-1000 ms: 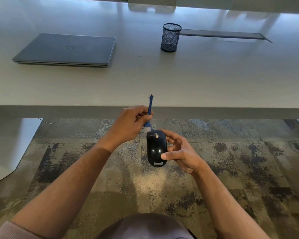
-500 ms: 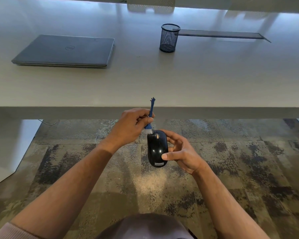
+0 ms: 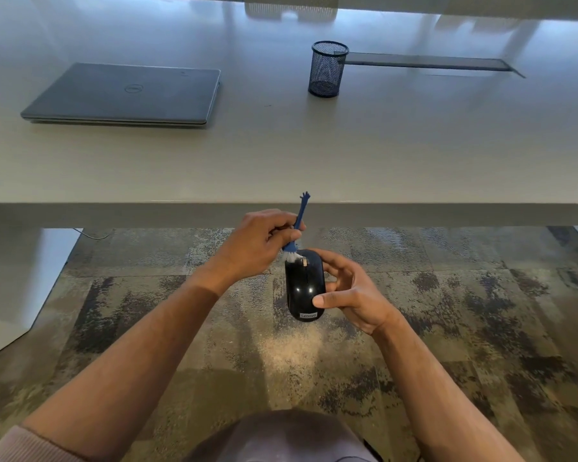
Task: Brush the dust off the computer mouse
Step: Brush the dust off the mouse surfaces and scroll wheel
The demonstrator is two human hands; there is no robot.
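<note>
One black computer mouse is held in the air below the desk edge, over the patterned carpet. It is gripped by the right hand, whose thumb is pressed on the near right side while the curled fingers are wrapped behind it; most of those fingers are hidden by the mouse body. A "Lenovo" label is readable at its near end. One small blue brush is pinched between the thumb and curled fingers of the left hand; the middle of its handle is covered by that grip, and only the frayed-looking top and the pale bristles can be seen. The bristles are laid against the far end of the mouse, beside the scroll wheel, which is hard to make out. Beyond both grips, one closed Dell laptop and one black mesh pen cup are set on the desk. The pen cup's contents cannot be told.
</note>
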